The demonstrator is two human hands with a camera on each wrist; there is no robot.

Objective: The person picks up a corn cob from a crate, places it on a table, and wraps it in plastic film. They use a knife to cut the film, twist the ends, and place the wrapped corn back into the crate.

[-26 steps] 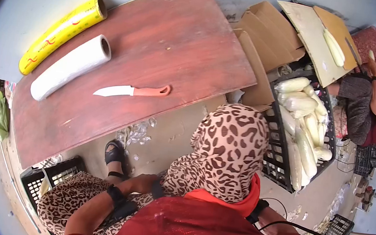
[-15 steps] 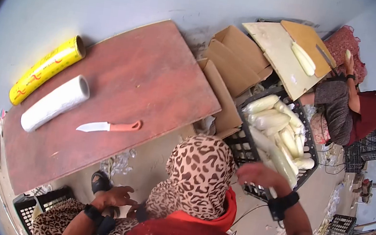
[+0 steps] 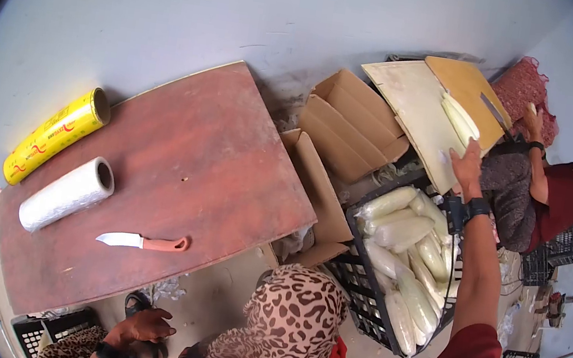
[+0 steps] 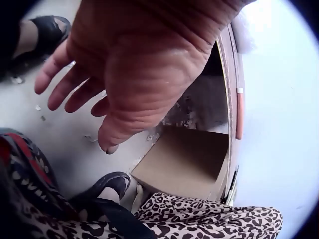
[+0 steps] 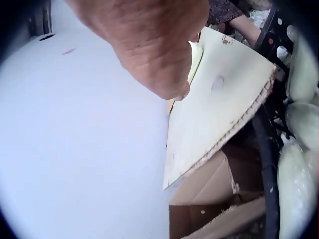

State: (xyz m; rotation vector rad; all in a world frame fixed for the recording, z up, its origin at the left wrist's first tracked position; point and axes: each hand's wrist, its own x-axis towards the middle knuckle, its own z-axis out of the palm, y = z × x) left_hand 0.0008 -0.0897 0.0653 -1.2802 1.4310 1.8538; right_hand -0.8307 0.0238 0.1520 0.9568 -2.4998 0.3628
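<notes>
The pale vegetable point(image 3: 460, 120) lies open from above; cardboard point(image 3: 343, 130) blocks low passage between board point(image 3: 417, 109) and red table point(image 3: 232, 149).

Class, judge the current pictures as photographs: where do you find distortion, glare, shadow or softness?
Head view: wide-angle distortion seems to bow the yellow roll, and the frame's corners go black. Left wrist view: the wall glares nearly white, while the left hand looks shaded towards the top. Right wrist view: the wall is washed out, and the right hand looks rather soft.

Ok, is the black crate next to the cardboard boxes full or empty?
Full, or close to it: pale vegetables lie heaped across the crate, hiding its bottom.
</notes>
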